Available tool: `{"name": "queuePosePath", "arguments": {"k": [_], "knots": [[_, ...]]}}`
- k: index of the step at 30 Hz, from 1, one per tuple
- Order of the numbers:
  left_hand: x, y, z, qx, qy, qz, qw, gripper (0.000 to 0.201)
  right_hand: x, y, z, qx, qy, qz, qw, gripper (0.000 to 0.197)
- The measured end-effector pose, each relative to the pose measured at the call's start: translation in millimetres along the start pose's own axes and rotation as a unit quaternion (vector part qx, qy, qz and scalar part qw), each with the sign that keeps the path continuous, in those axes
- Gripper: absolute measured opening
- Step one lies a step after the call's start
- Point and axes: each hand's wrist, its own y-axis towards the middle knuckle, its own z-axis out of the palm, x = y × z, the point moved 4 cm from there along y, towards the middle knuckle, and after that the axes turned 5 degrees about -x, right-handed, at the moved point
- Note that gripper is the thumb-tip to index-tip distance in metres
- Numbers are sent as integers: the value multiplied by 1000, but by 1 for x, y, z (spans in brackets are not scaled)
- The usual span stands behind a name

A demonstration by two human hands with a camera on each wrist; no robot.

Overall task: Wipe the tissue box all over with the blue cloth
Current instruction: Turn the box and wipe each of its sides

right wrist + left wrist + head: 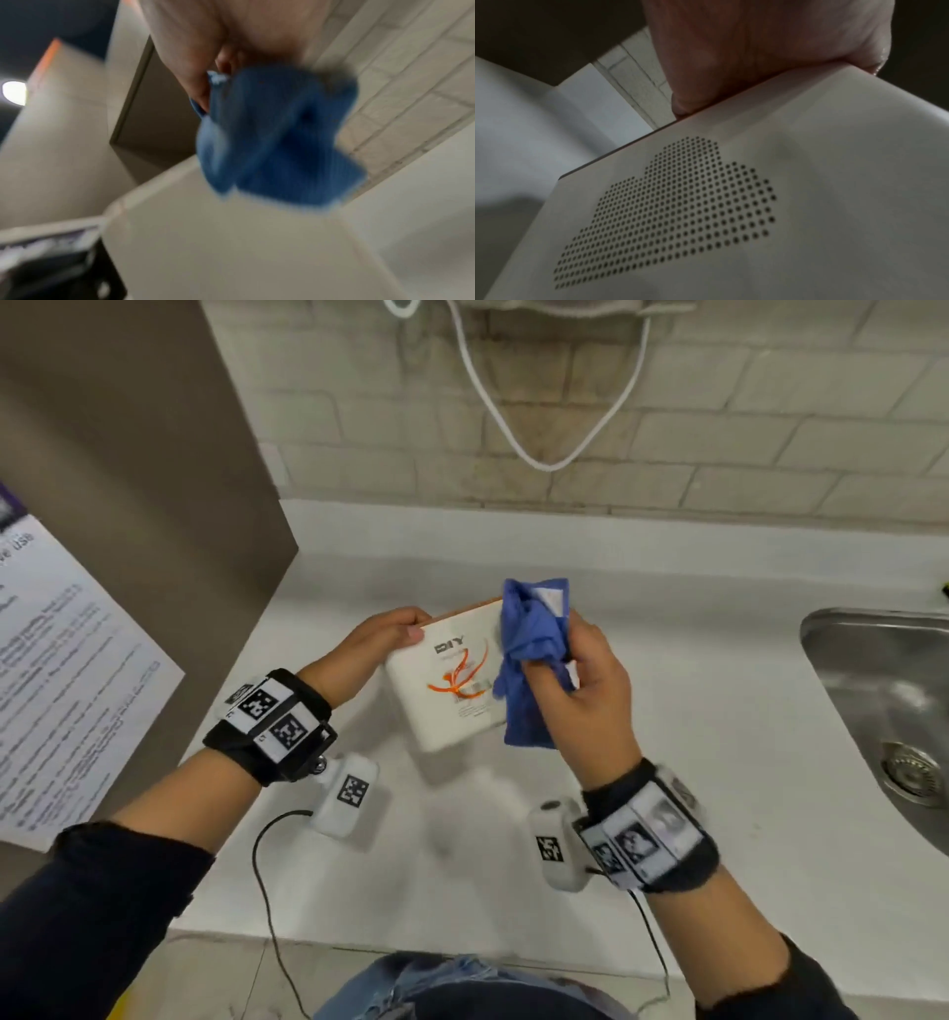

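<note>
The tissue box point(452, 675) is held tilted above the counter point(719, 711), gripped at its far corner by the left hand point(369, 649). The bunched blue cloth point(531, 660) is clutched in the right hand point(590, 685) against its face. The box seems light, stiff and smooth; edge grips suit it. "DIY" is printed there.

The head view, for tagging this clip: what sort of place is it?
Probably a kitchen or pantry corner: a steel sink set into a white counter, a brick-tiled wall behind, and a printed notice posted at left.
</note>
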Motion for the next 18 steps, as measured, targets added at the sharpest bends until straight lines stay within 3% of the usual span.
{"name": "queuePosePath", "arguments": {"k": [7, 13, 16, 18], "knots": [[0, 19, -9, 44, -83, -19, 995, 62, -2, 8, 55, 2, -180, -76, 981, 23], [2, 26, -13, 60, -107, -33, 992, 32, 6, 9, 74, 46, -205, -127, 969, 32], [9, 29, -18, 93, -105, -32, 990, 61, 8, 5, 76, 97, -186, -163, 964, 26], [9, 29, -20, 98, -105, -33, 989, 60, 9, 5, 79, 147, -180, -194, 953, 20]]}}
